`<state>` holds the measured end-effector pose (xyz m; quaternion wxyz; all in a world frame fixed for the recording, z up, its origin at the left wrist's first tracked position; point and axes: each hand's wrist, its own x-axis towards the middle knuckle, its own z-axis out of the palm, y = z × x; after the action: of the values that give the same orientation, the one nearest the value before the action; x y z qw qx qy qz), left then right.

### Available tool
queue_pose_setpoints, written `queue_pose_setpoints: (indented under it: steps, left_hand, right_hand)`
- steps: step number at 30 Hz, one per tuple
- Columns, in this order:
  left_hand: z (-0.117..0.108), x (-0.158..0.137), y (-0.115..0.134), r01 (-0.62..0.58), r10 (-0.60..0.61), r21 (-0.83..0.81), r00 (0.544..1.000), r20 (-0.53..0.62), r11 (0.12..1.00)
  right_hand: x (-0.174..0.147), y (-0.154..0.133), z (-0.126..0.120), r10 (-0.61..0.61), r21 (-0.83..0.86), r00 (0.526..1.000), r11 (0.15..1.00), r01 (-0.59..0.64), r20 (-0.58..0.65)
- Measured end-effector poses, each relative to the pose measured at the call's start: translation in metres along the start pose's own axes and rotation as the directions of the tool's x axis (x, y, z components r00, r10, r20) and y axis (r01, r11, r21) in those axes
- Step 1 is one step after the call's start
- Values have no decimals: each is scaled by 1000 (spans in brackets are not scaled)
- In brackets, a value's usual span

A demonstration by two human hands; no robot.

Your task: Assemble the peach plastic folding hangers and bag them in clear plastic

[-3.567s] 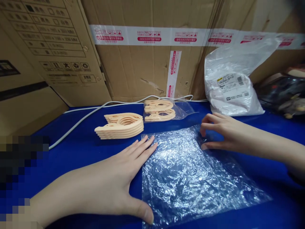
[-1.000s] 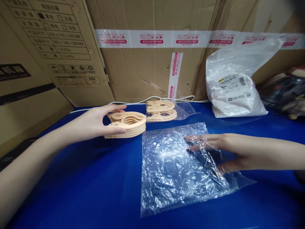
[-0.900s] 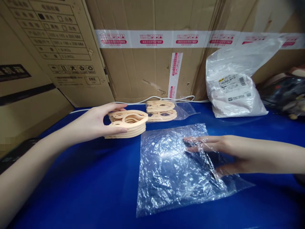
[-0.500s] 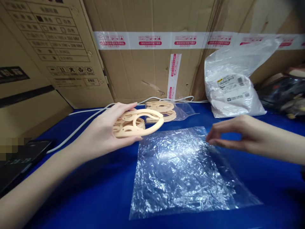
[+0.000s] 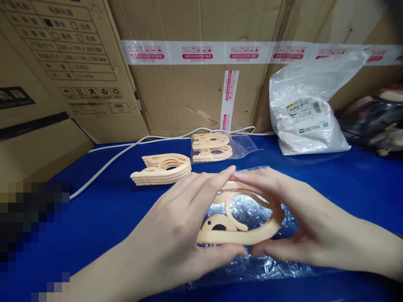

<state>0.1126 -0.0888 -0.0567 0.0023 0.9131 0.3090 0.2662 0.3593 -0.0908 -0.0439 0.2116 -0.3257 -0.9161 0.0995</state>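
Observation:
A beige folding hanger (image 5: pixel 252 237), folded into an oval with a curved hook inside, is held between both hands. My left hand (image 5: pixel 176 226) is closed around its left end, fingers over the far edge and thumb along the near edge. My right hand (image 5: pixel 302 218) grips the right end the same way, and the fingertips of the two hands nearly meet. Beneath lies a clear plastic bag (image 5: pixel 283 268), flat and crinkled, partly hidden by the hands. Behind my left hand sits a stack of several similar hangers (image 5: pixel 163 174) on the blue surface.
Further back, more beige hangers (image 5: pixel 210 144) lie in a clear bag. A white cable (image 5: pixel 110 161) runs across the blue tabletop (image 5: pixel 103 230). Cardboard boxes (image 5: pixel 189 92) wall off the back and left. A white labelled bag (image 5: pixel 308 121) stands at back right beside a dark bundle (image 5: pixel 374 126).
My left hand has brought the hanger right and nearer, over the clear bag. My right hand has moved left and taken hold of its other end. The stack behind is now uncovered.

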Motion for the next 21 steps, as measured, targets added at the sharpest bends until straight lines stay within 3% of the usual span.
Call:
queue_pose_setpoints:
  steps: [5,9,11,15,18,21]
  left_hand:
    - [-14,-3,-11,86,-104,84,966,238,993]
    - [-26,-18,-30,124,-176,187,940,291,974]
    - [-28,-27,-37,126,-185,208,938,293,970]
    - [-28,-32,-41,93,-164,255,948,273,962]
    - [-27,-23,-41,93,-159,256,955,251,962]
    - [-25,-14,-40,115,-177,214,937,302,970]
  right_hand:
    - [-7,25,-25,167,77,985,984,-163,-42]
    - [-21,58,-61,342,13,931,939,-343,-130]
    - [-31,70,-76,427,27,902,904,-426,-61]
    - [-49,83,-89,583,-9,801,810,-587,137]
    - [-53,85,-85,609,15,760,778,-628,230]
    - [-48,82,-76,581,13,742,784,-620,333]
